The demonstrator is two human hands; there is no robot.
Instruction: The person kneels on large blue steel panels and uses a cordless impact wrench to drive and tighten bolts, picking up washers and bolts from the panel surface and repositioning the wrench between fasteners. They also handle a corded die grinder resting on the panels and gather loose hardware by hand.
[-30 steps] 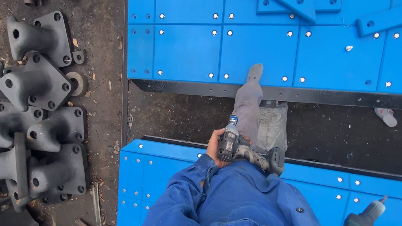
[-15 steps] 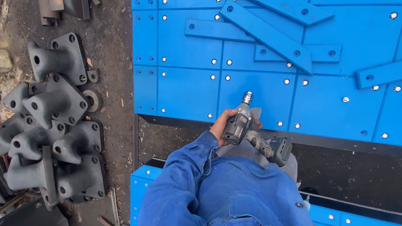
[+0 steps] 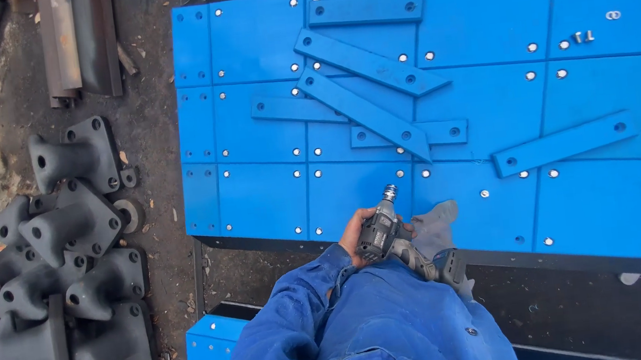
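Here, one hand (image 3: pixel 354 236) grips a grey cordless driver (image 3: pixel 390 236) over blue panels (image 3: pixel 259 202).

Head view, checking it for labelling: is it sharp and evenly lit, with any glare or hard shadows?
Head view: soft, even daylight, no hard shadows; faint sheen, no blown glare, on the blue bolted plastic panels; the grey cordless impact driver in the left hand reads sharp; the dark grey cast metal brackets stay detailed; the right hand is hidden.

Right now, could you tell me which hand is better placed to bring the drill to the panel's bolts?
Left, probably. The left hand already has its grip around the drill, whose tip points at the bolts of the blue panel. The right hand is out of view.
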